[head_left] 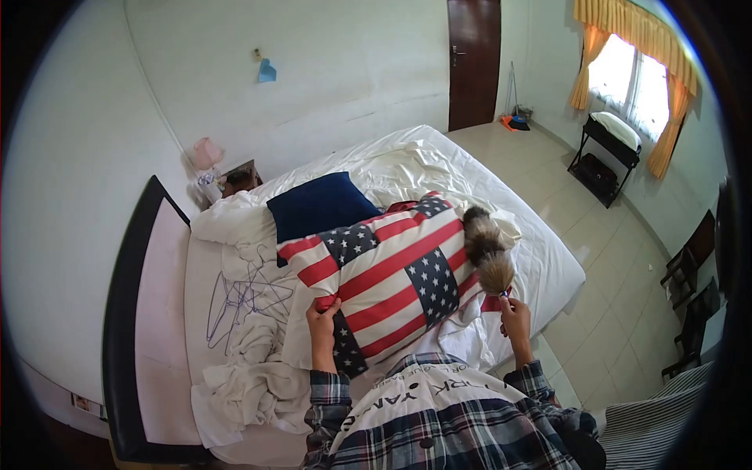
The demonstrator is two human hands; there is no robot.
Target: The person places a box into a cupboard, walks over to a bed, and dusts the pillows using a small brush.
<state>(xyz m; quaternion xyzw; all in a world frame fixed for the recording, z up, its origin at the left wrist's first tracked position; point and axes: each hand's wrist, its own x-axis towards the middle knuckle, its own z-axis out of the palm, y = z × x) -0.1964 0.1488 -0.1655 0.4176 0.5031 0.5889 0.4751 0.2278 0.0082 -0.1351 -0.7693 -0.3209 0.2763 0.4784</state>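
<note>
A large pillow (pixel 384 294) with a stars-and-stripes print lies tilted across the bed in front of me. My left hand (pixel 322 317) is closed on its near left edge, fingers gripping the fabric. In my right hand (pixel 515 320) is the handle of a feather duster (pixel 493 270). Its brown and grey feathers reach up along the pillow's right side, close to or touching it. Behind the printed pillow rests a dark blue pillow (pixel 317 205). Part of the duster's handle is hidden by my fingers.
Rumpled white sheets (pixel 423 160) cover the bed. Tangled wire hangers (pixel 243 301) and bunched white cloth (pixel 258 384) lie left, near the headboard (pixel 129 329). A nightstand (pixel 239 178) stands by the wall. A black rack (pixel 603 160) sits under the window; chairs (pixel 693 258) stand at right.
</note>
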